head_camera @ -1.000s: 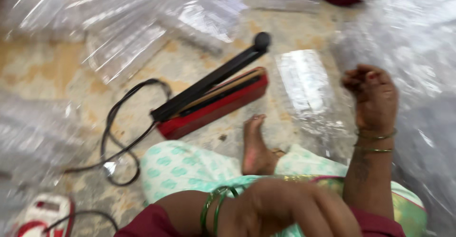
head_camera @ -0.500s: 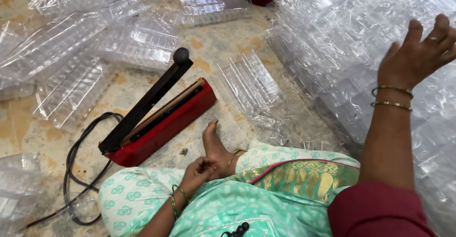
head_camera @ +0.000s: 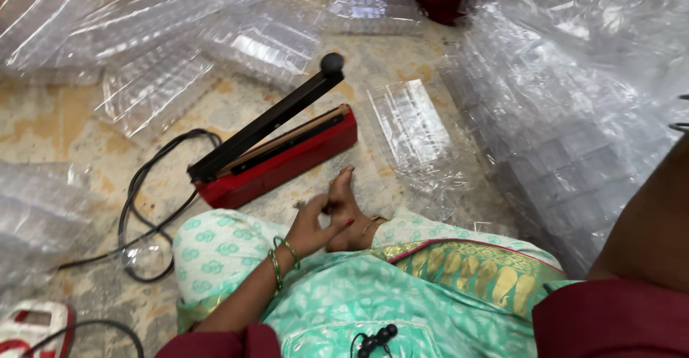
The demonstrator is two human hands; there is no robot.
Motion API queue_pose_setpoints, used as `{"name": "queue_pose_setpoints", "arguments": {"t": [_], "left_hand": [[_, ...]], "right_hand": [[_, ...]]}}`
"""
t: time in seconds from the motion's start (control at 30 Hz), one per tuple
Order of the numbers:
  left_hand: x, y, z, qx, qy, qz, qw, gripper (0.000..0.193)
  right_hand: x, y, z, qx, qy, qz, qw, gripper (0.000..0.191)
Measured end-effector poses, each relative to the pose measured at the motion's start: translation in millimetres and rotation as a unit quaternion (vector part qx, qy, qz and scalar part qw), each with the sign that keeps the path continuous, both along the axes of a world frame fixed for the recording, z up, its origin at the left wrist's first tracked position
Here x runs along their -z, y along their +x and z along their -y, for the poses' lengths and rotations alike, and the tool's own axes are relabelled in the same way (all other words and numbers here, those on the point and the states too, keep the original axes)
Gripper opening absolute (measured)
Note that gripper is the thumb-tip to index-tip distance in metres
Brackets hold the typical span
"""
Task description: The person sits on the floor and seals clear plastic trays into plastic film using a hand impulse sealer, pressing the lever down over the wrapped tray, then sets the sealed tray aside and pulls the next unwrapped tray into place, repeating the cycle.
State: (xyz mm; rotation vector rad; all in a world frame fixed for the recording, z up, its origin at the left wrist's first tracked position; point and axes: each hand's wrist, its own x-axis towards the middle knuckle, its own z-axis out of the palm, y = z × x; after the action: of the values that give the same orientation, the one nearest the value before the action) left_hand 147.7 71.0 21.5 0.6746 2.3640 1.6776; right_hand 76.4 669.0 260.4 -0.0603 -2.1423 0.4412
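Observation:
I sit on the floor with one leg folded, in green patterned cloth. My left hand (head_camera: pixel 312 225), with green bangles at the wrist, rests against my bare foot (head_camera: pixel 344 204), fingers loosely apart and holding nothing. Just beyond the foot lies a red impulse heat sealer (head_camera: pixel 287 153) with its black arm and knob (head_camera: pixel 331 62) raised. Only my right forearm (head_camera: pixel 646 222) shows at the right edge; that hand is out of the frame.
Clear plastic blister trays lie all around: one (head_camera: pixel 413 132) right of the sealer, a large heap (head_camera: pixel 574 107) on the right, more (head_camera: pixel 158 78) at the far left. A black cord (head_camera: pixel 140 207) loops left of the sealer. A white and red device (head_camera: pixel 29 326) sits bottom left.
My right hand, raised over the tray heap half a second ago, has left the view. My left hand has moved up onto my foot. The view has shifted slightly.

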Motion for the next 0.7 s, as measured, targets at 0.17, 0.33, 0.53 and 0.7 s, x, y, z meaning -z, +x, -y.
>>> {"name": "queue_pose_setpoints", "arguments": {"t": [0.17,0.33,0.53,0.7], "left_hand": [[-104.1,-9.8,19.7,-0.049,0.105,-0.153,0.981,0.091],[-166.3,10.2,65.7,-0.053,0.253,-0.206,0.944,0.108],[-160.9,39.0,111.6,-0.065,0.274,-0.094,0.955,0.068],[-151.8,41.0,104.2,-0.096,0.24,-0.126,0.958,0.058]], "right_hand": [[-45.5,22.2,140.1,-0.187,-0.129,0.019,0.974,0.009],[-33.0,66.7,294.3,-0.368,-0.27,0.084,0.886,0.005],[3.1,79.6,409.0,-0.424,-0.325,0.101,0.839,0.008],[-3.8,60.3,420.8,-0.465,-0.319,0.084,0.821,0.008]]}}
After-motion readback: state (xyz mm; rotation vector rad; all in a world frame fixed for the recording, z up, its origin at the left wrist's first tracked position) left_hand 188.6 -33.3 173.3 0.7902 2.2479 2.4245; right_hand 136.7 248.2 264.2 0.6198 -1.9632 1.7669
